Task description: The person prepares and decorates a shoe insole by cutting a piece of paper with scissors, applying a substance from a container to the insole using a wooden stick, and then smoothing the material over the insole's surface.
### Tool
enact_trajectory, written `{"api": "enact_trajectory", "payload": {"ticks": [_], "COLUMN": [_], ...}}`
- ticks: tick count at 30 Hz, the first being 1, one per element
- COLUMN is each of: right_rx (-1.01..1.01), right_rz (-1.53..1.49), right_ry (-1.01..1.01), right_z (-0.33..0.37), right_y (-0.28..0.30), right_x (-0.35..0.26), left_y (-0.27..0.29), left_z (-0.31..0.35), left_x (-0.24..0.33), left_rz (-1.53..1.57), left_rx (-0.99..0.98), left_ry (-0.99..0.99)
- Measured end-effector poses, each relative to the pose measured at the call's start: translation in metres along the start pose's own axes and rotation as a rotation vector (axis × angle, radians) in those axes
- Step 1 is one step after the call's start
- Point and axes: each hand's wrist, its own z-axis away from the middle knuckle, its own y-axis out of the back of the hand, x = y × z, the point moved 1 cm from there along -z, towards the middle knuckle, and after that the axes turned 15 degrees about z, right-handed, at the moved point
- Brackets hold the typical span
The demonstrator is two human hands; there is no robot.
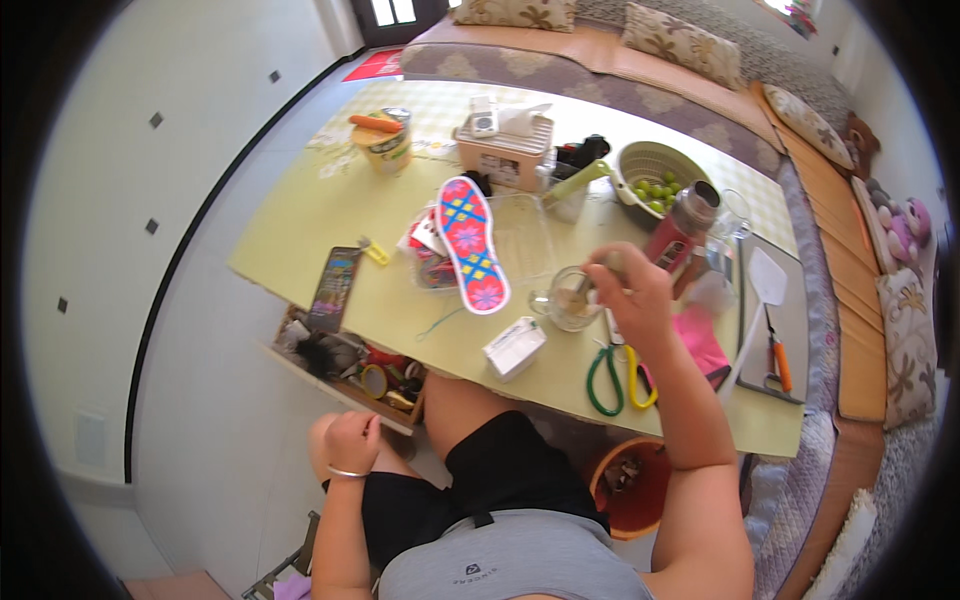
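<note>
Glass mug (572, 314) stands on the table (285, 225) just by the fingertips of the right hand (634, 292), its handle turned left and something pale inside. Nearest the body, the left hand (353, 443) hovers near the thigh, curled into a loose fist, nothing visible in it. Toward the table's front edge lie scissors (591, 382) with green and yellow handles and, left of them, a small white box (515, 350); a low sweep of the forearm could drag the scissors off. Beyond them, the right hand's fingers look pinched around a slim dark item (584, 287) at the mug; I cannot tell what it is. A sideways knock with it could tip the mug and spill what it holds. Just past that hand is a dark red flask (676, 236), its mouth seemingly uncapped; a bumped wrist might topple it. Farther back, a green colander (627, 168) holds grapes (657, 188).
</note>
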Motion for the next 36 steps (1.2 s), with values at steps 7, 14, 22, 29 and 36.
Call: {"api": "enact_trajectory", "payload": {"ticks": [7,14,22,29,36], "right_rx": [0.022,0.028,-0.003,-0.068,-0.013], "right_rz": [0.029,0.033,0.041,-0.009,0.020], "right_ry": [0.013,-0.001,0.024,0.006,-0.006], "right_z": [-0.005,-0.004,-0.009,-0.006,-0.007], "right_y": [0.008,0.003,0.004,0.008,0.006], "right_x": [0.001,0.002,0.004,0.002,0.003], "left_y": [-0.004,-0.005,-0.003,-0.004,-0.002], "left_z": [0.002,-0.001,-0.001,-0.002,-0.003], "left_x": [-0.004,-0.006,-0.003,-0.002,0.004], "left_rz": [0.057,0.030,0.036,0.034,0.031], "left_rx": [0.039,0.027,0.001,-0.009,-0.013], "left_ry": [-0.072,-0.079,-0.025,-0.012,-0.010]}}
